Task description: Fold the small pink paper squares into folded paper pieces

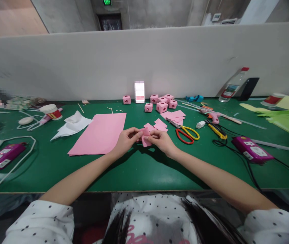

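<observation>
My left hand [127, 138] and my right hand [161, 139] meet over the green table [144, 169], both pinching a small folded piece of pink paper [146, 138]. A large pink sheet [101, 133] lies flat just left of my hands. More small pink squares [159, 124] lie just beyond my hands, and a stack of them [173, 116] sits farther back. Several finished pink paper cubes [161, 107] stand near the back wall.
Red-and-yellow scissors [186, 133] lie right of my hands. A pink glue gun [212, 117], a yellow cutter [217, 130] and a purple power strip [251, 149] with black cables are farther right. White crumpled paper [72, 124], a cup [51, 112] and another purple strip [3, 156] are left. Green paper [287, 118] lies far right.
</observation>
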Available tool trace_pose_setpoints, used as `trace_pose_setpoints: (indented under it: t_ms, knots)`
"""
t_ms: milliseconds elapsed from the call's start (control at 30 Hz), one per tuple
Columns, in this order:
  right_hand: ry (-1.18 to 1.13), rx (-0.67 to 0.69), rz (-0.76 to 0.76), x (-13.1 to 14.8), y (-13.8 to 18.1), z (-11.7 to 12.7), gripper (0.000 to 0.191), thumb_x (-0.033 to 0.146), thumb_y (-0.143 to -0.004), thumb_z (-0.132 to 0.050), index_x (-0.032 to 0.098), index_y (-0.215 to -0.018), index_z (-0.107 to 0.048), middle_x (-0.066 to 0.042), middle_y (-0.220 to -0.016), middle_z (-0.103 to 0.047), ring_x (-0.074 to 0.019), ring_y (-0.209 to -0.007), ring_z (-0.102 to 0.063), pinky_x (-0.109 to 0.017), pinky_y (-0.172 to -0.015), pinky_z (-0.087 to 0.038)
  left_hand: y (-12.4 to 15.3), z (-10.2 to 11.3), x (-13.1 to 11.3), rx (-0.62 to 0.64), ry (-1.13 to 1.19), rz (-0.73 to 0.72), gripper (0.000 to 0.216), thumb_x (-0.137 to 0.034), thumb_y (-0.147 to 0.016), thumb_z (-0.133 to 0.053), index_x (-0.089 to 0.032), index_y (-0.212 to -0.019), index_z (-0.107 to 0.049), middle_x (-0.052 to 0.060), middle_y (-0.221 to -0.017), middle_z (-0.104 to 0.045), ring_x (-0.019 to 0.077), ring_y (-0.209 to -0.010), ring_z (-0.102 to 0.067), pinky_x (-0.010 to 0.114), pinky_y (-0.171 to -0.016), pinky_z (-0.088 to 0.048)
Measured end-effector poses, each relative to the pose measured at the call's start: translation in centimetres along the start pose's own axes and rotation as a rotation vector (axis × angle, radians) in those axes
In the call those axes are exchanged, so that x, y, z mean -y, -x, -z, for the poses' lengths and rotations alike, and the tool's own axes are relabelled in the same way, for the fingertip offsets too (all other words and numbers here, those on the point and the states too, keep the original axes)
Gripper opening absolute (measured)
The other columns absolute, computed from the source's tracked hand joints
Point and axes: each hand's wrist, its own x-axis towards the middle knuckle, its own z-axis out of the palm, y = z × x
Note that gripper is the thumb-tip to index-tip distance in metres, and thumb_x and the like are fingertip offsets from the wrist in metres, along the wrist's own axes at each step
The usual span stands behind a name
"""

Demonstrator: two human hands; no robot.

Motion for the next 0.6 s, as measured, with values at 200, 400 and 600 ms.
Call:
trace_pose_setpoints:
  t_ms: [200,400,600]
  knots:
    - [0.04,0.004,0.028,-0.09,0.0,-0.16,0.038,0.044,-0.058,-0.085,0.018,-0.078,-0.067,0.001,-0.074,-0.071,-0.0132,-0.065,-0.064,-0.025,-0.064,-0.049,0.04,0.12,0.02,0.006,-0.049,-0.022,0.035,-0.05,-0.083,-0.065,-0.015,-0.086,-0.07,0.003,-0.078,-0.067,0.0141,-0.068,-0.058,0.025,-0.065,-0.048]
    - [0.084,-0.034,0.127,0.36,0.22,-0.26,0.038,0.052,-0.067,-0.078,0.018,-0.08,-0.066,0.0,-0.075,-0.068,-0.0137,-0.067,-0.061,-0.027,-0.065,-0.051,0.06,0.38,-0.1,0.024,-0.089,-0.042,0.033,-0.049,-0.082,-0.066,-0.016,-0.086,-0.072,0.003,-0.077,-0.07,0.0142,-0.067,-0.059,0.025,-0.063,-0.048]
    - [0.106,-0.066,0.151,0.42,0.1,0.1,0.038,0.053,-0.069,-0.077,0.018,-0.079,-0.066,0.0,-0.073,-0.066,-0.014,-0.068,-0.06,-0.029,-0.067,-0.052,0.15,0.3,0.25,0.057,-0.11,-0.043,0.034,-0.049,-0.084,-0.064,-0.016,-0.086,-0.072,0.003,-0.074,-0.069,0.0152,-0.067,-0.06,0.026,-0.062,-0.048]
